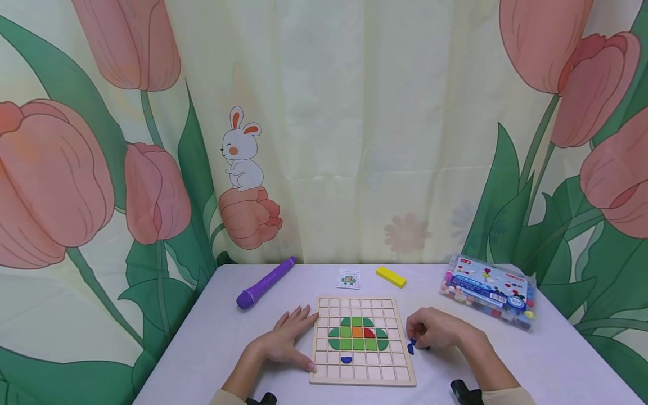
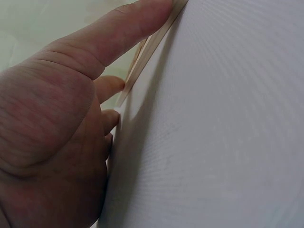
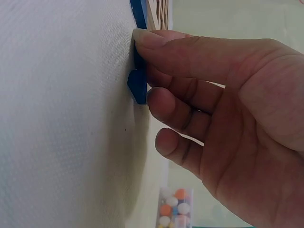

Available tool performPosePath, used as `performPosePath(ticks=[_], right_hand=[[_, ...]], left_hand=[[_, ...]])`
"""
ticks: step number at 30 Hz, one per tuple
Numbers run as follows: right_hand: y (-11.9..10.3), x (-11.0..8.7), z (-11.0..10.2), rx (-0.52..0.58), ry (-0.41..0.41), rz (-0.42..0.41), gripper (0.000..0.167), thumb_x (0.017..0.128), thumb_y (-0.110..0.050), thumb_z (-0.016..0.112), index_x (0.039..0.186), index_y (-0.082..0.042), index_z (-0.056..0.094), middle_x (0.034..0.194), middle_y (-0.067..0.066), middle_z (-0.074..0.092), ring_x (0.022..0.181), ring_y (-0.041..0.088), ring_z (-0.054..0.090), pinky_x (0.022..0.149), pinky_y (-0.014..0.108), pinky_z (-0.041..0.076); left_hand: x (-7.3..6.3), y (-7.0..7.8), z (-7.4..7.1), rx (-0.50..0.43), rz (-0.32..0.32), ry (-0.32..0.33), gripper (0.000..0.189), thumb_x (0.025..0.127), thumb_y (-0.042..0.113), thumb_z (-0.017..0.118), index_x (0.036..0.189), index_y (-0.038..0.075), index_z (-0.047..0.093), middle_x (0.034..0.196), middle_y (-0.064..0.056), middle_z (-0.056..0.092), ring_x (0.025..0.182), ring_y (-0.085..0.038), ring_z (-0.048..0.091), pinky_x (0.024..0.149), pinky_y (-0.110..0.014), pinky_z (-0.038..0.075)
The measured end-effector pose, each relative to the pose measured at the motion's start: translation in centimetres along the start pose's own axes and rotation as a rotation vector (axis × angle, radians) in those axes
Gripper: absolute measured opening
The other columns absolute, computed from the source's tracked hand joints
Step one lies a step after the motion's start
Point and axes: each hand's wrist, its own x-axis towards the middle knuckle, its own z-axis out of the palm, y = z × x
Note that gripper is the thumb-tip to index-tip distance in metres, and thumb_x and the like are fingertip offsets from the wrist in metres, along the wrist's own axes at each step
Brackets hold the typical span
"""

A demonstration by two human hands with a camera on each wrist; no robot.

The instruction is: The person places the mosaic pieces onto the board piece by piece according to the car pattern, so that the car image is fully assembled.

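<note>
A wooden grid board (image 1: 361, 383) lies on the table, with green tiles (image 1: 357, 343), an orange tile (image 1: 357, 332) and a red tile (image 1: 369, 333) forming a shape on it. One blue half-round tile (image 1: 346, 360) lies below that shape. My left hand (image 1: 286, 340) has its fingers spread, and its thumb touches the board's left edge; the left wrist view shows the wooden edge (image 2: 151, 50) against the fingers. Beyond the board's right side, my right hand (image 1: 439, 328) pinches a small blue piece between thumb and forefinger. Other blue pieces (image 3: 137, 87) lie on the cloth beside its fingertips.
A small pattern card (image 1: 349, 279) lies behind the board, with a yellow bar (image 1: 391, 277) to its right. At the back left is a purple stick (image 1: 265, 283). A clear box (image 1: 488, 290) of colourful pieces stands at the back right. A curtain (image 1: 364, 140) hangs behind the table.
</note>
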Motion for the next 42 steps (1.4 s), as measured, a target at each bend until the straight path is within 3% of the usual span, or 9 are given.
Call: performPosePath(ticks=[7,17,24,36,42], right_hand=[[0.1,0.1,0.1,0.01,0.021,0.002,0.017,0.087,0.001,0.079,0.09,-0.011,0.067,0.079,0.003,0.061,0.077,0.02,0.057,0.062,0.026,0.042],[0.2,0.8,0.0,0.005,0.136,0.017,0.015,0.09,-0.002,0.077,0.093,-0.015,0.07,0.083,0.0,0.063,0.081,0.019,0.058,0.066,0.026,0.047],[-0.6,1.3,-0.2,0.06,0.222,-0.114,0.012,0.095,-0.008,0.074,0.106,-0.012,0.077,0.094,-0.003,0.072,0.084,0.016,0.061,0.075,0.021,0.055],[-3.0,3.0,1.6,0.128,0.196,-0.201,0.015,0.097,-0.009,0.072,0.11,-0.01,0.08,0.104,0.006,0.075,0.086,0.014,0.063,0.079,0.018,0.055],[-4.6,3.6,2.4,0.124,0.183,-0.225,0.011,0.096,-0.007,0.073,0.105,-0.009,0.078,0.099,-0.001,0.074,0.083,0.013,0.064,0.077,0.019,0.055]], left_hand=[[-0.1,0.3,0.0,0.003,-0.001,0.008,0.12,0.071,0.067,0.086,0.166,0.024,0.027,0.176,-0.013,0.013,0.163,-0.037,0.002,0.129,-0.063,-0.002],[0.0,0.2,-0.1,0.01,0.007,0.008,0.12,0.071,0.066,0.086,0.167,0.024,0.026,0.176,-0.013,0.013,0.163,-0.037,0.003,0.129,-0.064,-0.002],[0.0,0.3,-0.3,0.003,0.002,0.002,0.12,0.071,0.067,0.085,0.167,0.024,0.026,0.176,-0.013,0.012,0.163,-0.037,0.002,0.129,-0.063,-0.003],[-0.1,0.4,-0.2,-0.001,-0.002,0.001,0.121,0.07,0.068,0.085,0.167,0.024,0.026,0.176,-0.012,0.012,0.163,-0.038,0.002,0.129,-0.064,-0.003],[0.0,0.3,-0.1,-0.004,-0.012,0.001,0.121,0.07,0.067,0.086,0.167,0.026,0.026,0.176,-0.012,0.013,0.163,-0.037,0.002,0.129,-0.064,-0.002]])
